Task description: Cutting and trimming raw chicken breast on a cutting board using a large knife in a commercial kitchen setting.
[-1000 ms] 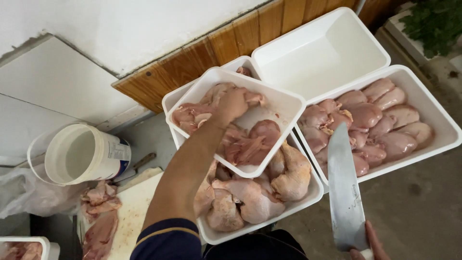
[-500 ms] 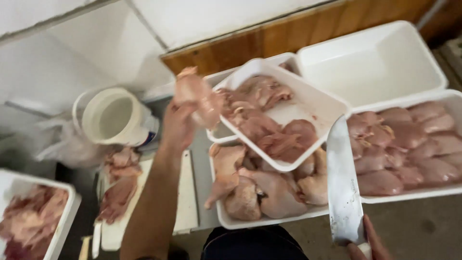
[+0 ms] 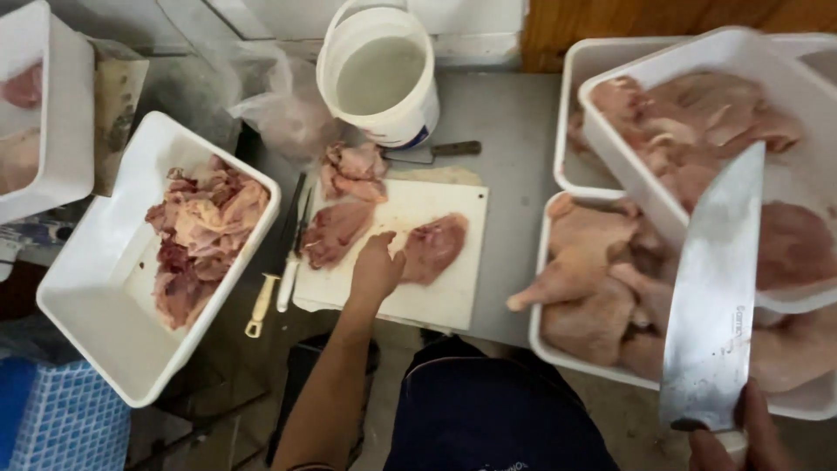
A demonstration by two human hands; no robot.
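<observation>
On a grey tabletop crowded with raw poultry, a person's left hand rests flat, fingers loosely spread, on a white cutting board, its fingertips touching a pink, glossy chicken piece laid near the board's middle. The right hand is wrapped around the handle of a broad steel cleaver, blade raised upright and well apart from the board. By the look of it the work is partway through: a white tray of trimmings at left holds ragged, darker scraps, flatter pieces lie on the board's far-left side, while the stacked trays at right are heaped with smooth, pale uncut portions (clearly the larger share). Two slim light-handled knives lie along the board's left edge; a round white bucket of cloudy liquid stands behind.
</observation>
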